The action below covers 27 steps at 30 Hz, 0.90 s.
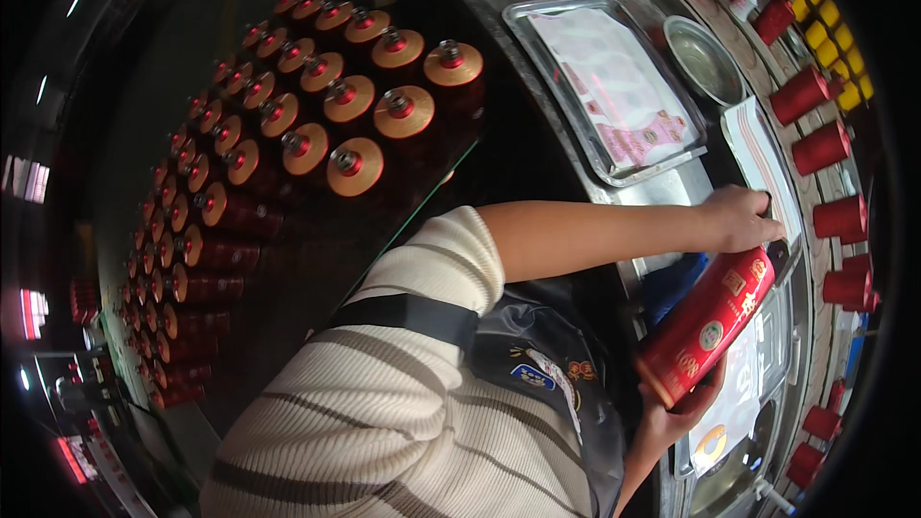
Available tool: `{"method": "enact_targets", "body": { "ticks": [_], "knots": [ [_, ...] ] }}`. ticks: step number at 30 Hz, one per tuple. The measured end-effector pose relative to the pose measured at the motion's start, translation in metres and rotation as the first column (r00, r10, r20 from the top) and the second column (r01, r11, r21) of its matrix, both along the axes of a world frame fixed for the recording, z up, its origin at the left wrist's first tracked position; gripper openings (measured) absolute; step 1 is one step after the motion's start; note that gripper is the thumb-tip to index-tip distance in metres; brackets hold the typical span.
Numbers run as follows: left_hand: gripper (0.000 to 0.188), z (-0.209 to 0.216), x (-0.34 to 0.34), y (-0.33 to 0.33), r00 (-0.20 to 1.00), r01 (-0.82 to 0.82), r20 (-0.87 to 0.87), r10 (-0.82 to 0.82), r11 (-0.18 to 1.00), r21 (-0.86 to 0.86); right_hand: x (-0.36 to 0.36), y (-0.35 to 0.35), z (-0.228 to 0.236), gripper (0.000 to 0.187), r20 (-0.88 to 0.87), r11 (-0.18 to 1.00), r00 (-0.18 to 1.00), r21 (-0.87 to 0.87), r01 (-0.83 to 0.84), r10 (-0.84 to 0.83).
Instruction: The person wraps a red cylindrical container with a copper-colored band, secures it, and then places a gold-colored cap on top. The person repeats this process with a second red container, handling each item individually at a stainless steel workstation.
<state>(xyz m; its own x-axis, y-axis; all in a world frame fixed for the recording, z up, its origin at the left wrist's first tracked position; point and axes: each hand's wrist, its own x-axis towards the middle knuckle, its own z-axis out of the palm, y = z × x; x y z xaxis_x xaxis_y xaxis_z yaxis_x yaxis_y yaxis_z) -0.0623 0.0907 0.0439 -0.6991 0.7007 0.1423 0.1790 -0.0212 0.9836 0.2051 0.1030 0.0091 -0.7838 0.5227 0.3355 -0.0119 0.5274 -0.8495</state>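
Note:
A tall red bottle (705,326) with gold print and a pale round emblem is tilted between my two hands. My left hand (741,219) is closed around its upper end, which the fingers hide. Under the lower end, my right hand (686,408) curls its fingers against the base, partly hidden by the bottle. Beside the bottle lies a label sheet (737,412) with a gold ring-shaped label (710,446) near its corner. A metal tray (654,173) beyond my left forearm holds another sheet of pink-and-white labels (614,77).
A metal bowl (675,38) of liquid stands behind the tray. Along the right runs a line with red cylinders (804,96), and yellow pieces (825,38) lie past it. Many dark red bottles with gold tops (355,168) crowd the left side, close to my left arm.

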Motion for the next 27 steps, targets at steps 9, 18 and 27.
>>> {"method": "enact_targets", "body": {
  "ticks": [9,18,27],
  "knots": [
    [0.021,0.103,0.056,-0.308,0.915,-0.339,-0.192,0.355,0.934,0.115,-0.066,-0.041,0.027,0.096,0.188,0.725,0.841,0.435,-0.535,0.508],
    [0.021,0.030,0.146,-0.465,0.100,-0.991,-0.779,0.619,0.134,-0.020,-0.107,-0.079,0.035,0.082,0.161,0.787,0.786,0.076,-0.612,0.596],
    [0.023,-0.049,0.107,-0.540,0.030,-0.999,-0.756,0.654,-0.012,-0.050,-0.100,-0.075,0.028,0.072,0.174,0.880,0.867,0.003,-0.475,0.467]
  ]
}}
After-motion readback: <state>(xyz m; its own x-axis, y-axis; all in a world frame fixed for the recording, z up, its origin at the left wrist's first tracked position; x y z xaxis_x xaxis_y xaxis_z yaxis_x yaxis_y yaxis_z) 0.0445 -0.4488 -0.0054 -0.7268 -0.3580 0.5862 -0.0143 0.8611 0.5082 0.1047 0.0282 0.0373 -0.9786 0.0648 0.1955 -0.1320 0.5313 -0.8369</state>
